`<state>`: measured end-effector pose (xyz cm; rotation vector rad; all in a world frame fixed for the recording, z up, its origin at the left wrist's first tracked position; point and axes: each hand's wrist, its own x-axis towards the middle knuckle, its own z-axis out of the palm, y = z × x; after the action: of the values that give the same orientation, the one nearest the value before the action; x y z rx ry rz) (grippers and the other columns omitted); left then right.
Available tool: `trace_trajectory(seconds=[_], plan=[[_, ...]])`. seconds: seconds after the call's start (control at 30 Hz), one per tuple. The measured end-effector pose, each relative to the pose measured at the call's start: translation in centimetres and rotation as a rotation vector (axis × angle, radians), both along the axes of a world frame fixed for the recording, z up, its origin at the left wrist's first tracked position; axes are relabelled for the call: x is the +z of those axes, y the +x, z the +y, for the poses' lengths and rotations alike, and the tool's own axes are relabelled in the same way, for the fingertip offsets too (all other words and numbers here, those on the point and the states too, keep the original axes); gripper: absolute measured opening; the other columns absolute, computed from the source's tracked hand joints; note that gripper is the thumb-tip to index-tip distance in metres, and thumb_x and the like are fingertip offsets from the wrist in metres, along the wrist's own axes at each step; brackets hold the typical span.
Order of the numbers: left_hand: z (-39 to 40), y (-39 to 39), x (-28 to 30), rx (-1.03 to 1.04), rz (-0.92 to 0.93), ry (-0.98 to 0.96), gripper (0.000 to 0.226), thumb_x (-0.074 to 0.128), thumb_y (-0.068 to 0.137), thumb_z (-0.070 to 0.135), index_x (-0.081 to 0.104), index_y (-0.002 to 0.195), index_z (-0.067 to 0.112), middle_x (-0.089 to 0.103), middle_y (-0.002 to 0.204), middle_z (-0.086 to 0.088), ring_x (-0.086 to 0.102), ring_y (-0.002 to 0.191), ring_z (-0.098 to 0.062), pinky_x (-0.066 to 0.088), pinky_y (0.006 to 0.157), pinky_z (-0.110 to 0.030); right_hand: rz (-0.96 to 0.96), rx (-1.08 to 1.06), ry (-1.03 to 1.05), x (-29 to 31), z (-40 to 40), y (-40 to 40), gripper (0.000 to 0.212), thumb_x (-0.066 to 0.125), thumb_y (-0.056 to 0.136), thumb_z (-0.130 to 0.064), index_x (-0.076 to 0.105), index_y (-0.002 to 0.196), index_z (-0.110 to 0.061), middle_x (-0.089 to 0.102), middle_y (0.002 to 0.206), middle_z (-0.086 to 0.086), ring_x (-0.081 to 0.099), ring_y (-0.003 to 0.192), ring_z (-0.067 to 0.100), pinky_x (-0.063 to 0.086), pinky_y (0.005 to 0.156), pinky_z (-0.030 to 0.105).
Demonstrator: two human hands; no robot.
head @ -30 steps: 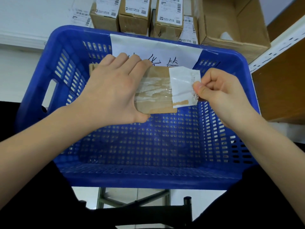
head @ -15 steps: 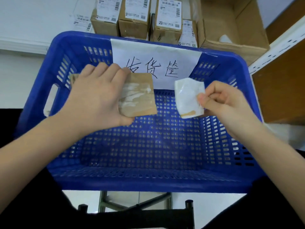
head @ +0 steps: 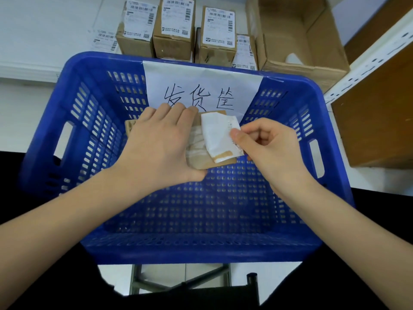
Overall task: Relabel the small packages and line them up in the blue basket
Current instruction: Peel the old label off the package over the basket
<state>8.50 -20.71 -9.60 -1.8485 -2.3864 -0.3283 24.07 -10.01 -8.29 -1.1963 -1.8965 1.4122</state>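
My left hand (head: 161,148) grips a small brown cardboard package (head: 199,153) over the blue basket (head: 89,135), fingers over its top and thumb under its near edge. Torn white residue streaks its upper face. My right hand (head: 266,146) pinches a peeled white label (head: 218,133) between thumb and forefinger; the label lies over the package's right part. The basket floor under them holds nothing. A white paper sign (head: 201,90) with handwriting hangs on the basket's far wall.
Behind the basket stand several small labelled cardboard packages (head: 174,30) in a row. An open brown carton (head: 297,34) sits at the back right. A brown shelf panel (head: 375,113) and white perforated upright lie to the right. A metal frame shows below the basket.
The label came fully off the package and the hands drew apart; now they have come back together, with the loose label lying over the package's right side. The basket looks lower in view.
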Motion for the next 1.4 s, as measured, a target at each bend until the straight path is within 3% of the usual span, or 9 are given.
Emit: trace_trajectory(seconds=[0.23, 0.4, 0.7, 0.9, 0.97, 1.03, 1.13, 1.27, 1.4], plan=[[0.2, 0.1, 0.3, 0.01, 0.035, 0.038, 0.095, 0.071, 0.045, 0.053, 0.054, 0.127, 0.011, 0.06, 0.093, -0.008, 0.057, 0.082, -0.03, 0.032, 0.074, -0.036, -0.103, 0.034, 0.313, 0.1, 0.1, -0.4, 0.012, 0.071, 0.084, -0.02, 0.066, 0.073, -0.016, 0.058, 0.06, -0.011, 0.053, 0.057, 0.0, 0.042, 0.057, 0.013], [0.3, 0.3, 0.4, -0.003, 0.069, 0.042, 0.084, 0.062, 0.049, 0.053, 0.055, 0.124, 0.016, 0.058, 0.09, -0.007, 0.056, 0.079, -0.03, 0.03, 0.073, -0.037, -0.185, 0.102, 0.593, -0.3, -0.1, -0.4, 0.017, 0.064, 0.084, -0.021, 0.065, 0.07, -0.011, 0.061, 0.064, -0.003, 0.055, 0.057, 0.013, 0.05, 0.059, 0.041], [0.2, 0.7, -0.1, -0.024, 0.095, -0.035, 0.085, 0.072, 0.044, 0.048, 0.057, 0.122, 0.017, 0.057, 0.09, -0.008, 0.054, 0.076, -0.029, 0.032, 0.07, -0.037, -0.379, 0.295, 1.055, -1.8, -0.5, -0.5, 0.015, 0.068, 0.075, -0.002, 0.057, 0.064, -0.002, 0.053, 0.062, 0.009, 0.051, 0.056, 0.028, 0.043, 0.042, 0.032], [0.3, 0.6, 0.0, -0.01, 0.102, -0.021, 0.081, 0.072, 0.043, 0.047, 0.058, 0.116, 0.014, 0.056, 0.089, -0.009, 0.054, 0.073, -0.029, 0.035, 0.069, -0.038, -0.348, 0.384, 0.876, -1.4, -0.2, 0.0, 0.028, 0.045, 0.09, -0.018, 0.063, 0.075, -0.003, 0.056, 0.068, 0.006, 0.052, 0.063, 0.024, 0.046, 0.056, 0.036], [0.4, 0.7, 0.2, -0.009, 0.105, -0.005, 0.079, 0.071, 0.045, 0.048, 0.058, 0.115, 0.013, 0.056, 0.09, -0.009, 0.053, 0.073, -0.029, 0.036, 0.069, -0.039, -0.288, 0.335, 0.631, -0.6, -0.2, 0.0, 0.019, 0.054, 0.091, -0.02, 0.066, 0.083, -0.008, 0.06, 0.071, -0.001, 0.055, 0.065, 0.017, 0.049, 0.062, 0.037], [0.4, 0.9, 0.3, -0.017, 0.108, 0.008, 0.077, 0.073, 0.047, 0.047, 0.059, 0.115, 0.013, 0.057, 0.089, -0.009, 0.054, 0.073, -0.029, 0.038, 0.068, -0.04, -0.23, 0.252, 0.384, -0.3, -0.2, 0.1, 0.009, 0.066, 0.088, -0.024, 0.065, 0.088, -0.014, 0.062, 0.069, -0.008, 0.056, 0.062, 0.008, 0.049, 0.063, 0.026], [0.2, 1.0, 0.5, -0.031, 0.133, 0.028, 0.074, 0.073, 0.05, 0.047, 0.059, 0.114, 0.012, 0.057, 0.089, -0.01, 0.054, 0.074, -0.03, 0.037, 0.069, -0.04, -0.195, 0.198, 0.188, -0.1, -0.4, -0.1, 0.016, 0.073, 0.082, -0.027, 0.061, 0.086, -0.018, 0.064, 0.068, -0.003, 0.058, 0.059, 0.009, 0.047, 0.059, 0.019], [0.0, 1.1, 0.7, -0.043, 0.162, 0.044, 0.076, 0.074, 0.048, 0.045, 0.058, 0.115, 0.011, 0.057, 0.09, -0.011, 0.054, 0.074, -0.03, 0.034, 0.069, -0.04, -0.159, 0.12, -0.002, 0.4, -0.1, -0.4, 0.019, 0.078, 0.076, -0.024, 0.063, 0.081, -0.014, 0.066, 0.073, 0.002, 0.056, 0.059, 0.004, 0.045, 0.056, 0.012], [0.1, 1.3, 0.7, -0.076, 0.191, 0.056, 0.076, 0.075, 0.048, 0.044, 0.059, 0.114, 0.01, 0.056, 0.09, -0.013, 0.053, 0.073, -0.03, 0.035, 0.068, -0.04, -0.156, 0.106, 0.0, 0.7, 0.0, -0.4, 0.018, 0.079, 0.075, -0.023, 0.066, 0.08, -0.012, 0.067, 0.076, 0.002, 0.055, 0.059, 0.0, 0.045, 0.056, 0.009]])
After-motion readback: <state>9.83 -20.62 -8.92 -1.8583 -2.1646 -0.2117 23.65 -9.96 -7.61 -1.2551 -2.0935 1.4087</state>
